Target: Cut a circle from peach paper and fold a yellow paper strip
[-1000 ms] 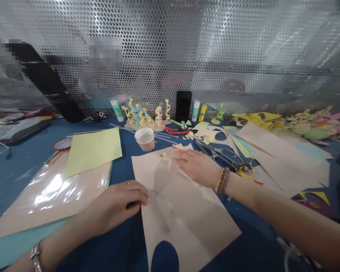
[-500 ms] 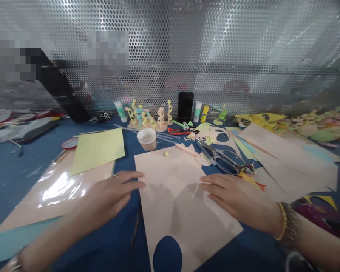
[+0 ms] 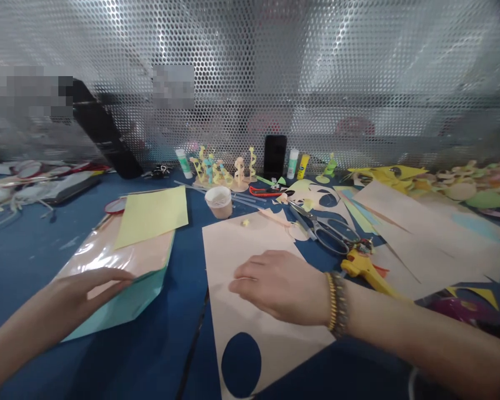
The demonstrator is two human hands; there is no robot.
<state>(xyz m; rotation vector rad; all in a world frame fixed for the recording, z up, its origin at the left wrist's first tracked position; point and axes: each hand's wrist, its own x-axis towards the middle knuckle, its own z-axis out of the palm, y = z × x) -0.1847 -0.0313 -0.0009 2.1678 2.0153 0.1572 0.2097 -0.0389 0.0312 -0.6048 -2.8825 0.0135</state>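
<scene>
My left hand (image 3: 94, 291) is over the near part of a clear plastic packet of coloured paper (image 3: 108, 261), thumb and fingers closed on its edge. Pink paper shows in the packet, with teal paper (image 3: 129, 305) at the near side. A loose yellow sheet (image 3: 156, 214) lies across the packet's far end. My right hand (image 3: 275, 283) is above a pale pink sheet (image 3: 229, 250), palm down, fingers loosely bent with nothing visible in them. A round hole is cut near that sheet's front edge, and the blue table shows through.
Scissors (image 3: 333, 236), a red cutter (image 3: 266, 191) and a paper cup (image 3: 219, 203) are behind the sheet. Further back stand small paper spirals (image 3: 239, 169), glue sticks (image 3: 292, 164) and a black phone (image 3: 274, 155). A yellow glue gun (image 3: 364, 266) and more paper (image 3: 433, 239) lie right.
My left hand has moved left from the pink sheet's edge to the packet, whose near part has shifted. My right hand has slid left across the sheet.
</scene>
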